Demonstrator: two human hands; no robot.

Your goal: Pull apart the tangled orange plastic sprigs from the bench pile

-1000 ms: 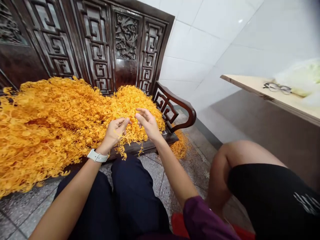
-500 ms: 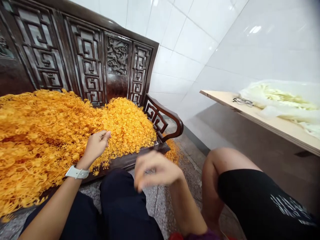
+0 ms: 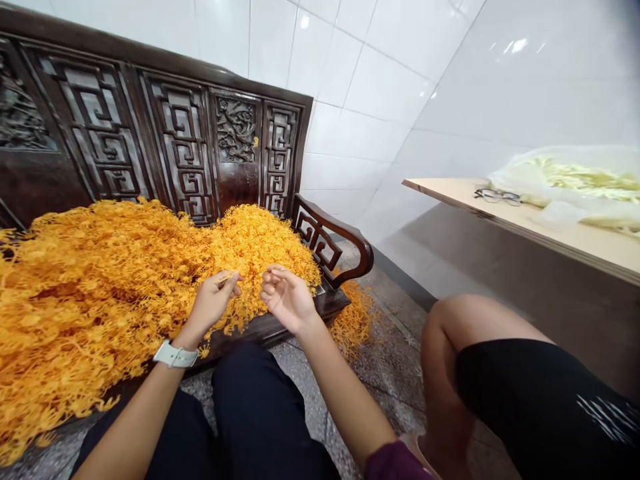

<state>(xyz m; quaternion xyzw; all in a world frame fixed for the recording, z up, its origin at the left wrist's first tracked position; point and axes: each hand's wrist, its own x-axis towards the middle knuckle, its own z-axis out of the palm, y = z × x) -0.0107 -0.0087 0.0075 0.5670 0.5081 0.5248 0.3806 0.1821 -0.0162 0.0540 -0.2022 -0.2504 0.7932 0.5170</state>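
A large heap of orange-yellow stringy sprigs [image 3: 100, 287] covers the seat of a dark carved wooden bench [image 3: 185, 153]. My left hand [image 3: 213, 300] is at the heap's front, its fingertips pinched together on what looks like a thin orange strand. My right hand [image 3: 287, 300] is just beside it, palm up with fingers loosely curled and apart, holding nothing visible. It hovers at the heap's edge. A white-strapped watch [image 3: 175, 355] circles my left wrist.
Orange sprigs [image 3: 353, 320] have spilled past the bench arm [image 3: 345, 233] onto the speckled floor [image 3: 390, 380]. At right, a person's bare leg [image 3: 450, 347] and black shorts [image 3: 530, 393] are close by. A wooden board [image 3: 575, 243] holds glasses [image 3: 497, 196] and a pale plastic bag [image 3: 565, 187].
My right hand has come up from the blurred position over my lap to the heap's edge. My left hand has moved right towards it, and the view has shifted slightly.
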